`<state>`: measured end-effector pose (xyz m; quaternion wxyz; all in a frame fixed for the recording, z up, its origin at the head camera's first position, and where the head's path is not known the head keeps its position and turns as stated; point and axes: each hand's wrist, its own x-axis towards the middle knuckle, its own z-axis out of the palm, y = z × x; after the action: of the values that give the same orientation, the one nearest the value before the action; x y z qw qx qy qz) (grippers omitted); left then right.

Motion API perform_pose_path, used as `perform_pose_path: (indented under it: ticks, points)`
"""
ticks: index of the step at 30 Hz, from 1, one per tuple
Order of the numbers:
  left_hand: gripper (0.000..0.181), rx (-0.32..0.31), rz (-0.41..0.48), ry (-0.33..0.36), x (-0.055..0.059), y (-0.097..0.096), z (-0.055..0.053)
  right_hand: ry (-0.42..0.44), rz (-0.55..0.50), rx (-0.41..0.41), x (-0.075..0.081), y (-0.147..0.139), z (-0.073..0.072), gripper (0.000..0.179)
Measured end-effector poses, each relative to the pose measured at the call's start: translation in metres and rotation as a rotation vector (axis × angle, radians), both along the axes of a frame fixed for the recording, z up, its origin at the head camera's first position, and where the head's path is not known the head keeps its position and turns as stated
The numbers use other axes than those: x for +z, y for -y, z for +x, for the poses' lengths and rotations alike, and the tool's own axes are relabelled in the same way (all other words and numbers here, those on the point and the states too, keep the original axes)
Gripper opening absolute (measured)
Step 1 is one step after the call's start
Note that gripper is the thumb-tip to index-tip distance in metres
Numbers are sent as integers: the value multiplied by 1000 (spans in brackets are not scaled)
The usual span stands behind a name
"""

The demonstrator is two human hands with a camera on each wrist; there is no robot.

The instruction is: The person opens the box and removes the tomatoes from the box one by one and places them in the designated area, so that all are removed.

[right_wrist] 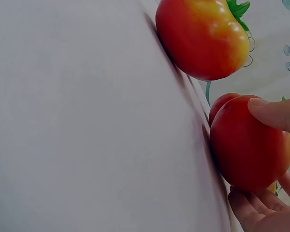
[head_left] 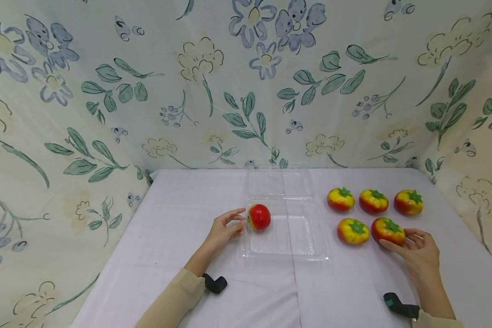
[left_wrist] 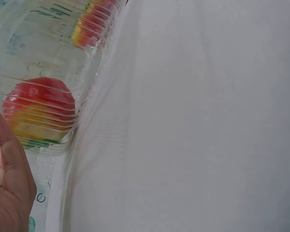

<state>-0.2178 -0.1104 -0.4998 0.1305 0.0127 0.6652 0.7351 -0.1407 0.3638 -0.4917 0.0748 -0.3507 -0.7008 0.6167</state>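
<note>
A clear plastic clamshell box (head_left: 307, 253) lies with its lid raised at the back, and one red-and-yellow toy persimmon (head_left: 259, 217) sits on its side at the box's left end. My left hand (head_left: 228, 226) is at that end, fingers loosely bent beside the box wall; whether they touch it is hard to tell. On the right, my right hand (head_left: 420, 250) holds another persimmon (head_left: 387, 231) between thumb and fingers. This fruit is at table level, as the right wrist view also shows, its green leafy top facing up in the head view.
Beside the held fruit sits a yellower persimmon (head_left: 353, 231). Behind them stands a row of three: a left one (head_left: 340, 200), a middle one (head_left: 373, 202) and a right one (head_left: 408, 203). A white cloth (head_left: 180, 205) covers the table; a floral curtain (head_left: 246, 91) hangs behind.
</note>
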Motion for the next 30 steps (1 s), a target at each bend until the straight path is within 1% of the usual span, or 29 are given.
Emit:
perform_pose_path:
  ticks: [6, 11, 19, 20, 23, 27, 30]
  points:
    - [47, 0, -8, 0, -1, 0, 0, 18, 16, 8, -1, -1, 1, 68]
    - [47, -4, -7, -6, -3, 0, 0, 29, 31, 12, -4, -3, 1, 70]
    - [47, -7, -10, -14, -4, 1, 0, 11, 15, -2, -6, -8, 2, 76]
    - [47, -8, -10, -12, -4, 1, 0, 4, 13, -2, -6, -9, 2, 75]
    - [46, -9, -14, -11, -4, 1, 0, -55, -30, -11, -6, -12, 3, 73]
    - [47, -9, -18, -16, -3, 1, 0, -170, -64, -4, -4, -15, 7, 67]
    - [46, -3, -13, -17, -4, 1, 0, -233, -39, 12, -1, -14, 8, 65]
